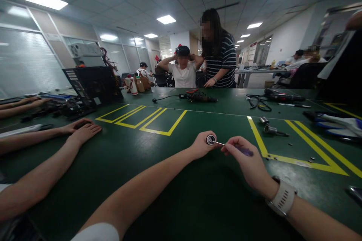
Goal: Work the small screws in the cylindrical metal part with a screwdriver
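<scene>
My left hand [202,145] is closed around a small round metal part [210,140], its open end turned toward me and showing dark and silvery pieces inside. In my right hand [245,160] is a screwdriver with a purple handle [245,151], pinched between the fingers. Its thin shaft [219,142] points left, and the tip meets the round part's open end. To the right, inside a yellow-taped area, lie a metal cylindrical part with a shaft [272,130] and a short metal cylinder [264,120]. Several tiny dark pieces [311,159] are scattered near the tape.
A power tool with a cord [202,97] lies across the green table [158,180]. Farther right are another tool [283,95], a cable [258,102] and gloves [339,124]. At left, a co-worker's hands [85,131] rest on the table near a black computer case [93,84]. Two people are opposite.
</scene>
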Demonstrator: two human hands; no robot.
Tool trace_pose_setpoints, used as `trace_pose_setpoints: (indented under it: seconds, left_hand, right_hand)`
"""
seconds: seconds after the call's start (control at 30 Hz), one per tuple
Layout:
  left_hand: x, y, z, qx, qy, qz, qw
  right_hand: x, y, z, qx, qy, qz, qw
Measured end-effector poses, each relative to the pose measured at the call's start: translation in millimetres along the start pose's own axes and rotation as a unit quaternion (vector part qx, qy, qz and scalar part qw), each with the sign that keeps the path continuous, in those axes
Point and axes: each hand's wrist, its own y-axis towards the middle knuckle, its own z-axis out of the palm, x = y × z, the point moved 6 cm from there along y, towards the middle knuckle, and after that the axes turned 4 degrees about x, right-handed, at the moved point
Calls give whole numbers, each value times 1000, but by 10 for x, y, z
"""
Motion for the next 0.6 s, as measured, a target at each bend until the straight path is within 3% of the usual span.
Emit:
trace_pose_setpoints:
  seconds: [0.17,0.33,0.4,0.5,0.6]
  left_hand:
    - [-70,-29,-18,-24,101,29,994]
    - [-162,-71,-18,-29,235,51,970]
    - [-182,-83,-11,-26,245,61,967]
    - [-177,-92,-9,-22,219,57,974]
    - [-168,-96,-9,-18,192,55,980]
  right_hand:
    - [126,-93,35,29,-179,-60,982]
    - [163,-104,68,45,-216,-73,973]
    - [124,-77,40,38,-177,-36,983]
    - [29,-39,-9,19,-31,26,999]
    - [-78,-28,-19,4,114,71,991]
